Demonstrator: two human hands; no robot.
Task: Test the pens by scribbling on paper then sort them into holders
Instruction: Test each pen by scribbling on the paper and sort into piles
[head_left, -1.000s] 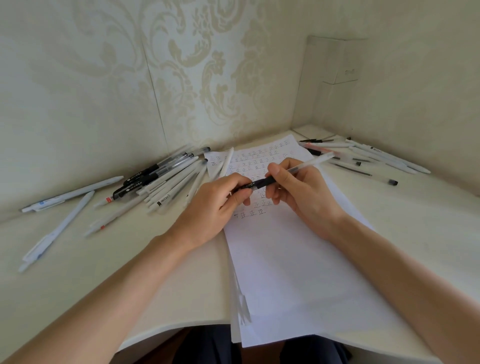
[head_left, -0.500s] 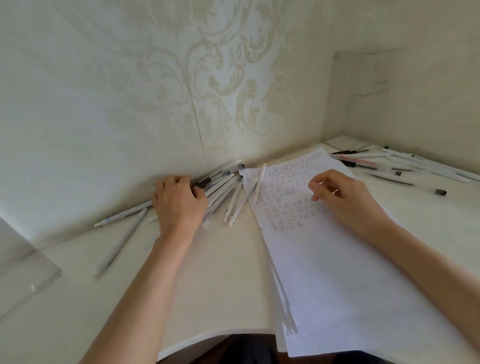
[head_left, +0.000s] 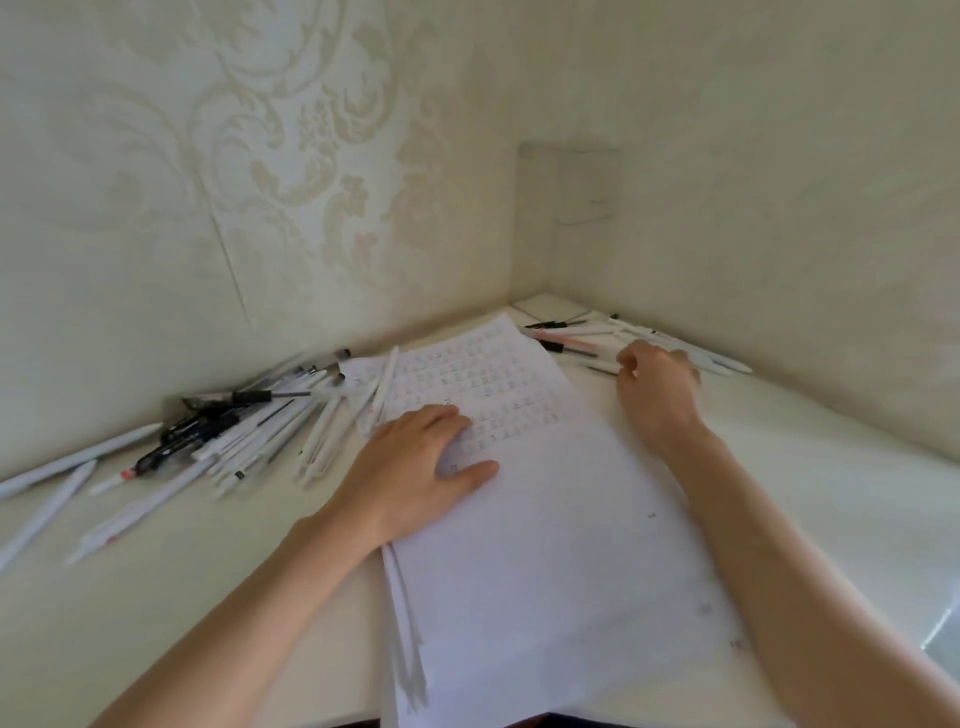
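Pale patterned wallpaper (head_left: 311, 156) closes the white desk (head_left: 156, 597) on two sides, and a corner is formed at the upper right of the frame.

The left hand (head_left: 415, 462) is laid flat on the paper (head_left: 545, 545), fingers straight, just below the rows of scribbles. The right hand (head_left: 657, 384) is placed at the group of pens (head_left: 571, 338) in the upper right, with fingers curled. Whether a pen is gripped there cannot be told.

A second ago one pen was held by both hands over the paper. Half a second ago the left hand was at the pile of pens (head_left: 249, 431) on the left, and the right hand was on the sheet. That pen is no longer held over the sheet. It is judged that its test is finished and that a next pen is being looked for on the right.

What seems a clear holder (head_left: 569, 187) stands in the corner, beyond the right group, and no pen is seen in it.

The sheets reach the front edge of the desk at the bottom of the frame and seem to pass a little over it, so they could be pushed off. Open room is left on the right of the paper, while both walls stand close behind the pens.
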